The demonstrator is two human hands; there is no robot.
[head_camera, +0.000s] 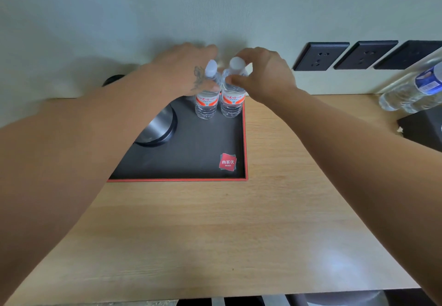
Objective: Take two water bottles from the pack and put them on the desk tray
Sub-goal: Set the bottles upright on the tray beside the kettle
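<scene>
**Two water bottles upright on the tray, one hand at each**

Left to right: a metal kettle (159, 126) stands on the left part of the black, red-edged tray (191, 157), largely hidden behind the left forearm. The left hand (184, 69) reaches over the tray's far right corner; its grip is wrapped around the neck and shoulder of the left bottle (207, 100), with the thumb against the bottle's near side. Just beside it, nearly touching, stands the right bottle (231, 101). Both bottles are upright on the tray floor, white caps up, orange-and-white labels facing the camera. The right hand (263, 73) holds the right bottle in a narrow grip at its neck, just below the cap. A red logo (227, 161) marks the tray's near right corner. The tray lies on a light wooden tabletop (239, 234). Dark wall sockets (321, 56) sit to the right, and the remaining pack of bottles (413, 90) lies at the far right edge.
</scene>
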